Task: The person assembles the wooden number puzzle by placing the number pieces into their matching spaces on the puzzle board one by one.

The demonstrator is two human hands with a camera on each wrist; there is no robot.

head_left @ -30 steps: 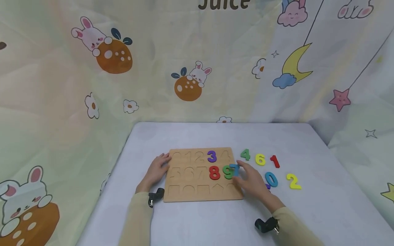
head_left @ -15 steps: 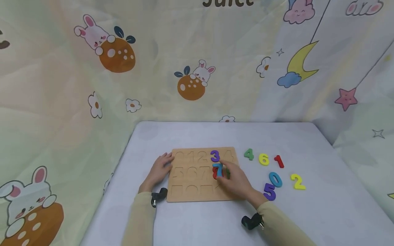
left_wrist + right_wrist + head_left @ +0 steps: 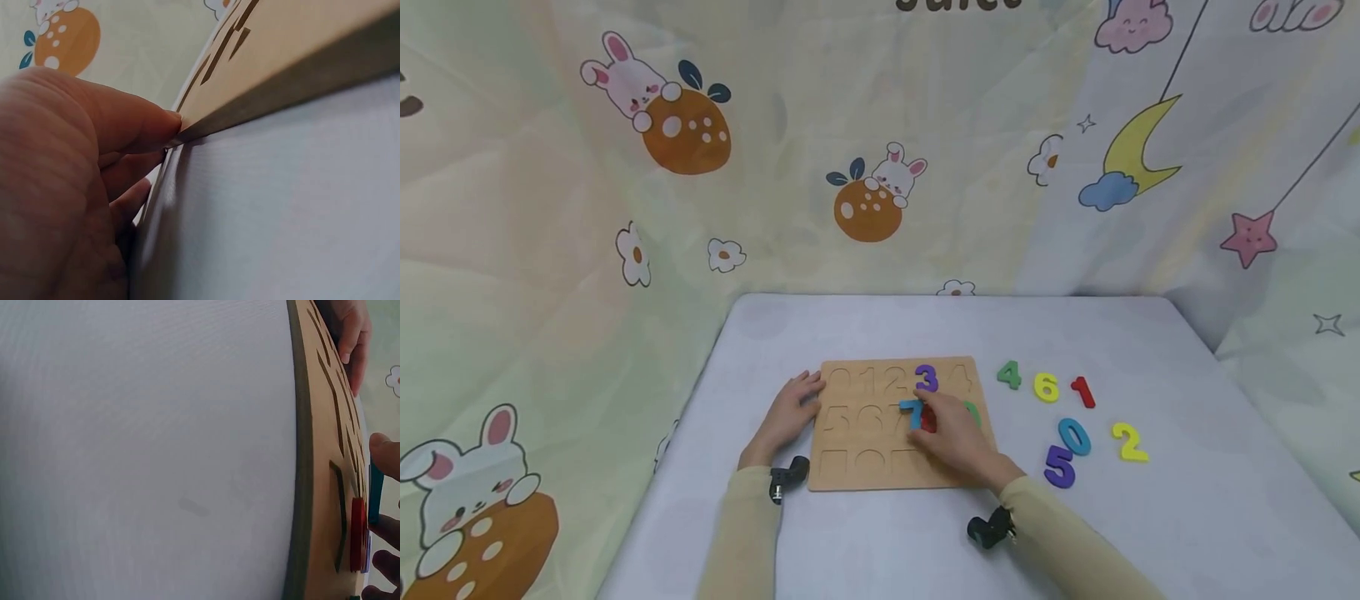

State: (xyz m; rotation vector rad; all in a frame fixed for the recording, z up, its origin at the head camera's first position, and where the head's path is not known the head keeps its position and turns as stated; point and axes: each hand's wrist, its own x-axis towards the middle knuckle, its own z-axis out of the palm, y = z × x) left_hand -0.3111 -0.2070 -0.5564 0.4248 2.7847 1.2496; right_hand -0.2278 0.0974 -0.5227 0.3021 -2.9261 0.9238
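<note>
- Light-brown wooden-looking board [image 3: 880,481] with cut-out outlines: lies flat on the white tabletop [image 3: 880,546]; serves as clock dial, head view.
- Right hand [image 3: 957,433]: reaches in from four o'clock; pinches the blue numeral-seven piece [image 3: 914,408] between thumb and fingertips.
- Blue numeral-seven piece: sits near dial centre, over the middle row, just beside the red numeral-eight piece [image 3: 928,420]; contact with the board, cannot tell.
- Left hand [image 3: 787,417]: rests at nine o'clock; fingers relaxed, nearly straight, thumb tip touching the board's edge.
- Purple numeral-three piece [image 3: 927,377]: occupies the top row, one o'clock.
- Green numeral-nine piece [image 3: 973,412]: shows at three o'clock on the board, partly hidden by the right hand.
- Green numeral-four piece [image 3: 1009,375], yellow numeral-six piece [image 3: 1046,387]: lie off the board, between two and three o'clock.
- Blue numeral-zero piece [image 3: 1063,436]: lies at three o'clock, near the purple numeral-five piece [image 3: 1059,468].
</note>
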